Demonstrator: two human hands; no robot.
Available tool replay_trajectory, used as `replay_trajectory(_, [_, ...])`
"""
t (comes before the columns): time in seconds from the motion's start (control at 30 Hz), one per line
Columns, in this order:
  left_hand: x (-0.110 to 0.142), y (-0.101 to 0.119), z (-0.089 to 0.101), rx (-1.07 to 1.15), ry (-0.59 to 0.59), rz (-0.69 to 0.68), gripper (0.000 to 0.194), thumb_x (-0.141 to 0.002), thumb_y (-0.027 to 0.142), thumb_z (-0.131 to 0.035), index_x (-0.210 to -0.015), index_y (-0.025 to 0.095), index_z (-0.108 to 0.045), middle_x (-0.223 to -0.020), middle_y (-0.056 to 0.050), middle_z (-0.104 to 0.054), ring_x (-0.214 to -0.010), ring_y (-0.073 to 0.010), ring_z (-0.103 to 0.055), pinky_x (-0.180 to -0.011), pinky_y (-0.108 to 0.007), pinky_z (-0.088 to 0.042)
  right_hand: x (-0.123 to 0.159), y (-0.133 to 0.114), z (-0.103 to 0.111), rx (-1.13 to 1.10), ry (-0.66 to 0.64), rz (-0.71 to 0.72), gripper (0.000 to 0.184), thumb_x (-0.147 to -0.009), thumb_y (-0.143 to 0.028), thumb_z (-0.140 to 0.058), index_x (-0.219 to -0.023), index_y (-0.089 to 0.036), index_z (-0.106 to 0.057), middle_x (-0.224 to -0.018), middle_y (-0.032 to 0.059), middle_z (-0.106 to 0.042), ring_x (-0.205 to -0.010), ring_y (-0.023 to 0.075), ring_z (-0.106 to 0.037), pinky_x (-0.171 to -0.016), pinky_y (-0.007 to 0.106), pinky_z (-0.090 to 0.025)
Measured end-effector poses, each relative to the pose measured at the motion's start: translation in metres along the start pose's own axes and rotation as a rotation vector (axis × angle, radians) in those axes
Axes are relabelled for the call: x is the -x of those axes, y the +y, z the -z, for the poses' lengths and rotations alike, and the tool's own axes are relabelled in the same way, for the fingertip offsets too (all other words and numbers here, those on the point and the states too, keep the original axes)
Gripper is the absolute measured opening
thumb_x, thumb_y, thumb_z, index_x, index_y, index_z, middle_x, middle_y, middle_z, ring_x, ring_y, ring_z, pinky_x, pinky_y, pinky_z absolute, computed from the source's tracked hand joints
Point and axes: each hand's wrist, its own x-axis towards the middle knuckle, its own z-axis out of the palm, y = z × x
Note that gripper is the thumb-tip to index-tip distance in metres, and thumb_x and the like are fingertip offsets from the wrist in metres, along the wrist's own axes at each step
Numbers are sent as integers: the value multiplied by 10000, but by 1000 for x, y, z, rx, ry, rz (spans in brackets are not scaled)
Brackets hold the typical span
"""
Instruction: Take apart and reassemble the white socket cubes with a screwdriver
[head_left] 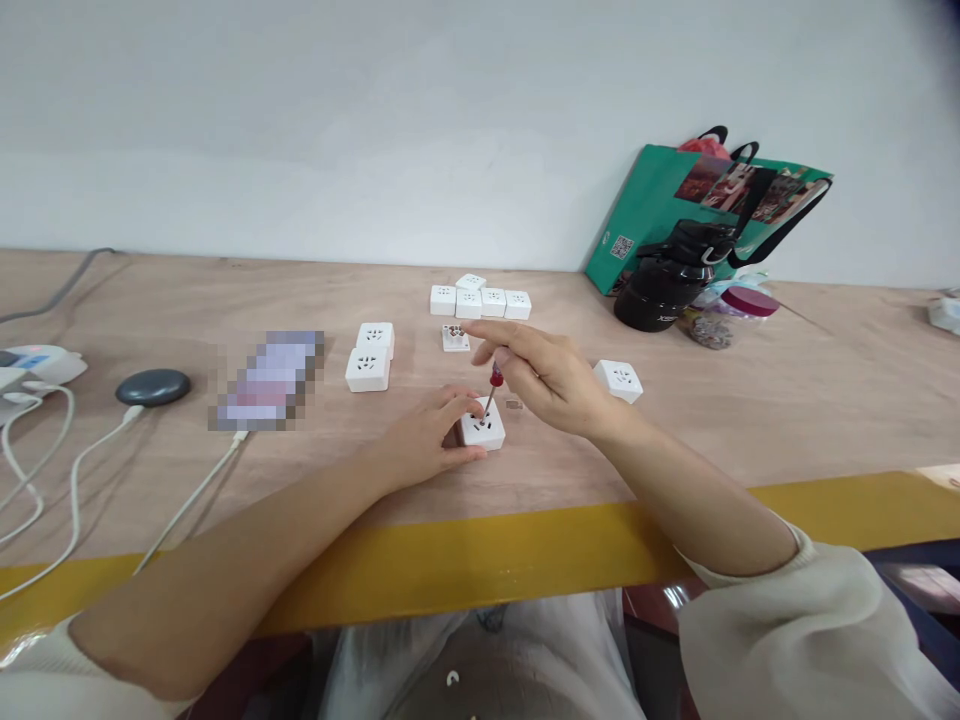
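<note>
Nearest the camera, a clear plastic bag [480, 670] sits below the yellow edge strip [480, 560] at the front of the plywood desk [825, 420]. Both forearms reach across that edge from cream sleeves [795, 630]. The left hand [424, 437] has its fingers [459, 405] curled and clamped around a white square socket [484, 432], which rests near the middle of the desk. The right hand [544, 375] pinches a red-handled screwdriver [495, 377] between thumb and forefinger, with the tip in the socket's face. A small brownish piece [513, 405] lies just beside the socket. Another socket [619, 380] sits to the right, and two more [367, 368] lie to the left. Farther back, an opened socket base [455, 338] lies before a cluster of sockets [480, 300] near the wall. White cables [45, 470] and a dark round puck [153, 387] occupy the left side. A black bottle [664, 290] stands against a green bag [660, 200] at the back edge.
</note>
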Motion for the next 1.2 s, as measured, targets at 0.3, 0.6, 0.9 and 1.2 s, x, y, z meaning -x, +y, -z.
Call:
replay_trajectory(0.3, [0, 3, 3, -1, -23, 27, 383, -799, 424, -602, -1116, 258, -466, -1290, -56, -475, -1165, -283, -480, -944, -432, -425, 0, 0, 0, -31, -77, -66, 406, -915, -200, -326, -1299, -257, -444, -946, 20, -664, -687, 117, -592, -681, 293, -508])
replay_trajectory(0.6, [0, 2, 1, -7, -3, 12, 375, -808, 398, -596, -1118, 241, -455, -1202, -48, -533, -1107, -287, -513, -926, -429, -436, 0, 0, -3, -20, -30, -84, 354, -915, -222, -365, -1248, -253, -482, -1035, 33, -655, -683, 112, -586, -682, 288, -502])
replay_trajectory(0.9, [2, -3, -2, -51, 0, -64, 335, -845, 391, -581, -1124, 246, -464, -1381, -83, -413, -1254, -283, -416, -1028, -462, -358, 1, 1, -3, 71, 42, -17, 272, -917, -273, -425, -1139, -208, -566, -930, 39, -670, -639, 107, -564, -620, 262, -470])
replay_trajectory(1.2, [2, -5, -2, -93, -10, -69, 372, -851, 409, -574, -1155, 236, -447, -1361, -94, -435, -1246, -281, -422, -1018, -465, -371, 0, 0, -2, 120, 19, -57, 291, -920, -293, -430, -1158, -194, -566, -954, 48, -679, -699, 117, -597, -647, 264, -476])
